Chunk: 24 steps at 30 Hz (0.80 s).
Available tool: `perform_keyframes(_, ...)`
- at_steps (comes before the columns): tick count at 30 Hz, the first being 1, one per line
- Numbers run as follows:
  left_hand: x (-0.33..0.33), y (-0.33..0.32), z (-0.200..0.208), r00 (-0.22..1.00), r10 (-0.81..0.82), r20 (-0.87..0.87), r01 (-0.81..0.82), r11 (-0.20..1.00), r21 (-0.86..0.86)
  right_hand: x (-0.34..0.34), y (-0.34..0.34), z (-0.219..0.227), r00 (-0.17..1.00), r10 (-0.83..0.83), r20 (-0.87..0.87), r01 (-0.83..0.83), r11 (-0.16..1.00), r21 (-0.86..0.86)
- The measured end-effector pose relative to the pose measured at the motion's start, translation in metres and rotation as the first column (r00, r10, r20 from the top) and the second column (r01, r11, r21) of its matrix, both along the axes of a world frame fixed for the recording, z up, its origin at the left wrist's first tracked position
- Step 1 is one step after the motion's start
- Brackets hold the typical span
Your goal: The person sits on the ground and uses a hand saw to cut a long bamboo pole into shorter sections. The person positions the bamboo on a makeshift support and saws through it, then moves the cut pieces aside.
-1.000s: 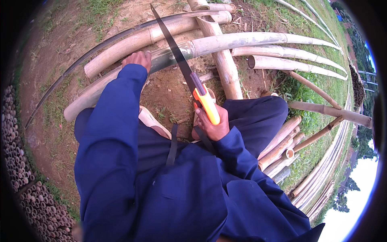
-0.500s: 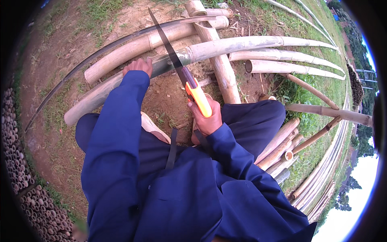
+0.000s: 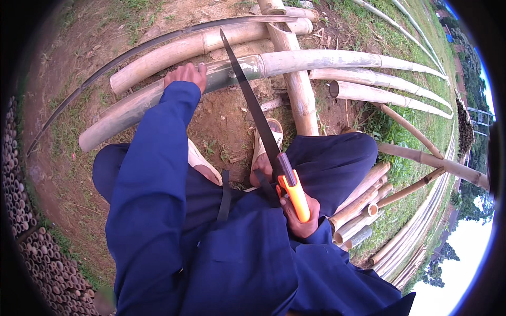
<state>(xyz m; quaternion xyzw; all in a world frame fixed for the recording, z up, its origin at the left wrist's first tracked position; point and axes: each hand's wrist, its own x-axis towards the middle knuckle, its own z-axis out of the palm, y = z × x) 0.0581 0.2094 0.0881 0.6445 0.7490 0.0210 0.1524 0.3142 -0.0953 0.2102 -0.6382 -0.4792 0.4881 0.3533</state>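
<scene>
My left hand point(image 3: 184, 77) is closed over a long bamboo pole point(image 3: 316, 60), pressing on its greenish section left of a pale joint. In my right hand point(image 3: 304, 217), low by my right thigh, is the orange and yellow handle of a handsaw point(image 3: 256, 113). The dark blade points up and away, its tip reaching past the pole. It crosses the pole just left of the pale joint; whether its teeth touch the bamboo I cannot tell. My fingers hide part of the handle.
The pole lies across a thick bamboo support point(image 3: 301, 102). Behind it are a shorter bamboo piece point(image 3: 174, 55) and a thin dark strip point(image 3: 105, 67). Cut pieces point(image 3: 358, 208) lie by my right knee. Stacked bamboo ends point(image 3: 52, 268) stand at the left. My sandalled feet are below the pole.
My right hand has drawn the saw back toward my body and to the right, exposing my right foot. The left hand still holds the pole in about the same place.
</scene>
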Motion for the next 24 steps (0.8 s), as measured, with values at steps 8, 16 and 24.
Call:
perform_keyframes(8,-0.002,0.014,0.001,1.000,0.025,-0.008,-0.025,1.000,-0.008,-0.035,0.120,-0.062,1.000,-0.007,-0.016,0.010,0.972,0.236)
perform_keyframes(16,0.009,-0.001,-0.004,0.999,0.027,-0.033,-0.027,1.000,0.005,0.008,0.001,-0.005,1.000,-0.016,0.003,0.016,0.997,0.082)
perform_keyframes(24,0.002,0.001,0.001,0.999,0.023,-0.028,-0.022,0.999,0.030,-0.047,0.123,-0.062,1.000,-0.026,-0.010,0.028,0.947,0.321)
